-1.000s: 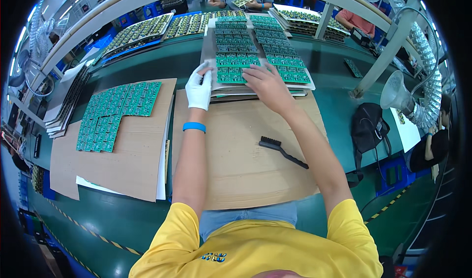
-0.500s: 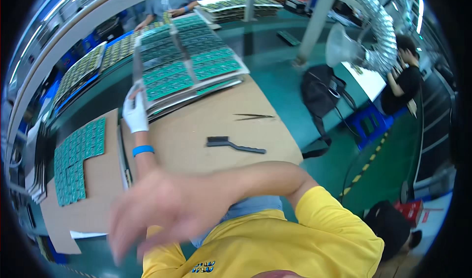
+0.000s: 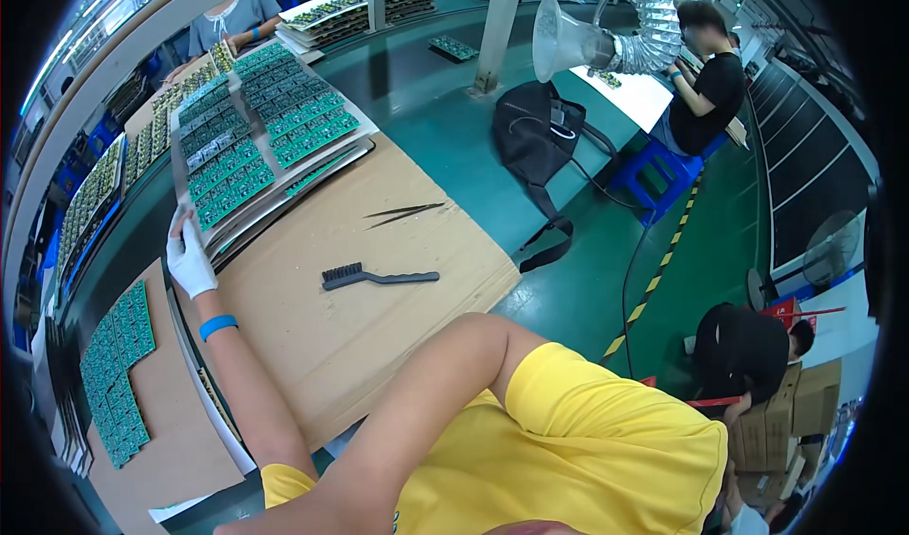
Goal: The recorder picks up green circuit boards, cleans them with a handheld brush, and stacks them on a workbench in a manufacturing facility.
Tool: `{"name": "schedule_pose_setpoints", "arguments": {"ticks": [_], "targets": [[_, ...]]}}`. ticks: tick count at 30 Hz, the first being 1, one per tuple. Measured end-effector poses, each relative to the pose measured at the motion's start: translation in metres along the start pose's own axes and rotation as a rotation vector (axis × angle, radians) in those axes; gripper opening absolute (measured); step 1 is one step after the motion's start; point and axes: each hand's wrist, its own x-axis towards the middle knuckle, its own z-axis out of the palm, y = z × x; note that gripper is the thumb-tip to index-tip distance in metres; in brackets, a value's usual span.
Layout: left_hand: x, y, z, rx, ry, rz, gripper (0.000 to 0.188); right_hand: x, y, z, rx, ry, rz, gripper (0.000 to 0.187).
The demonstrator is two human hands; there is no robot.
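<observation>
My left hand [image 3: 192, 260], in a white glove with bare fingertips and a blue wristband above it, grips the near left corner of a stacked sheet. On that sheet lie rows of green circuit boards [image 3: 232, 189], crossed by greyish bands. More sheets show beneath it. My right forearm [image 3: 417, 421] crosses in front of my body toward the lower left, and its hand is out of the picture. A black brush [image 3: 379, 276] with a curved handle and dark tweezers [image 3: 405, 214] lie on the brown cardboard [image 3: 284, 317] to the right of the stack.
At left, more green boards [image 3: 115, 374] lie on another cardboard sheet [image 3: 180, 421]. A black backpack [image 3: 540, 133] rests on the green surface beyond the tweezers. A white post [image 3: 497, 38] and a silver duct [image 3: 653, 19] rise there. Co-workers sit across the bench and at right.
My right hand has swept down and left out of the picture. My left hand stays at the stack's corner. The whole view has shifted, so the bench things appear farther left.
</observation>
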Motion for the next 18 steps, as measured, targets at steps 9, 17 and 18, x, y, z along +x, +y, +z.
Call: {"name": "schedule_pose_setpoints", "arguments": {"ticks": [9,17,18], "targets": [[0.002,0.001,-0.005,0.188,-0.008,0.031,0.020,-0.017,-0.015,-0.012,0.115,0.011,0.199,0.036],[0.000,0.005,0.000,0.174,-0.002,0.062,0.020,-0.024,-0.036,-0.022,0.286,0.048,0.390,0.037],[0.000,0.005,0.000,0.197,-0.008,0.065,0.020,-0.025,-0.038,-0.024,0.296,0.059,0.440,0.037]]}}
